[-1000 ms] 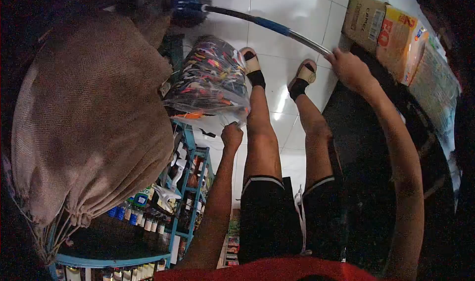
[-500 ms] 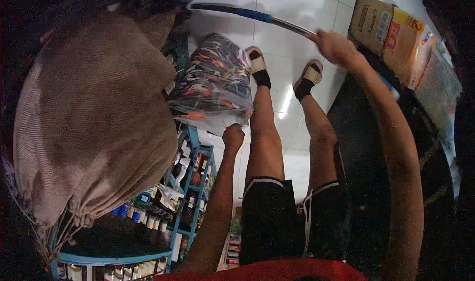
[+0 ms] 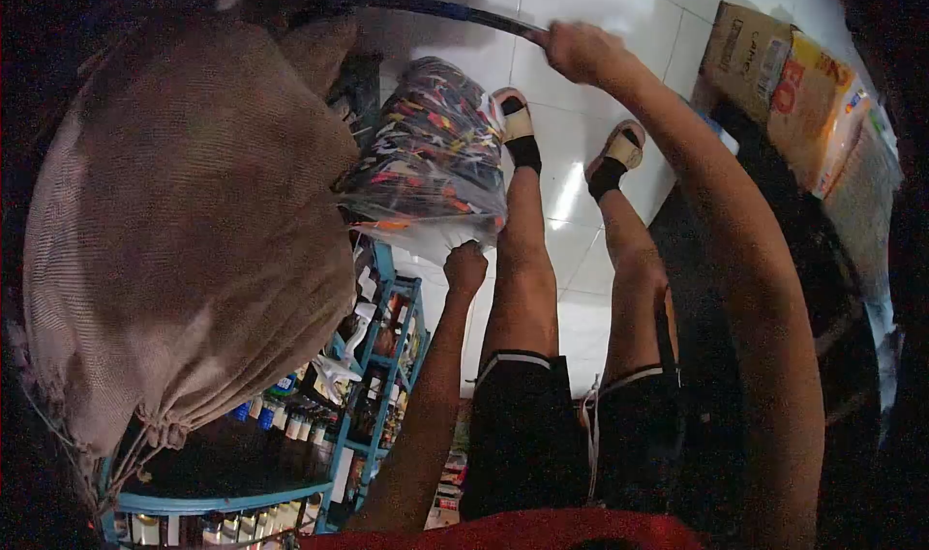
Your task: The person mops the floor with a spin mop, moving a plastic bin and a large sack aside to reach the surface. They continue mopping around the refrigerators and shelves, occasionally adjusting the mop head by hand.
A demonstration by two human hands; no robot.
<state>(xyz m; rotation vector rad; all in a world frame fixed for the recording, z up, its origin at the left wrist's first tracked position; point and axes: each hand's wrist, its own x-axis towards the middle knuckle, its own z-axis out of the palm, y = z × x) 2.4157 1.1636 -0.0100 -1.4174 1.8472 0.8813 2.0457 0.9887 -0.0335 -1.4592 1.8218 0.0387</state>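
Observation:
My left hand (image 3: 466, 267) is closed on the gathered edge of a clear plastic bag (image 3: 426, 153) stuffed with dark, red, orange and white pieces. The bag stands on the floor beside my foot. Higher up, my right hand (image 3: 585, 55) wraps round the end of a long pole (image 3: 440, 8), dark with a bluish section. From that grip the pole runs left into shadow, where its far end is hidden.
A large brown cloth sack (image 3: 184, 231) bulges on the left, its drawn cords low down. Below it is a blue-framed shelf (image 3: 227, 502) with bottles. A cardboard box (image 3: 740, 57) and an orange-yellow package (image 3: 808, 105) sit at right. White tiled floor (image 3: 571, 115) lies underfoot.
My right hand has swung left and slightly up, pushing the pole further toward the dark left side. My left hand keeps its hold on the plastic bag.

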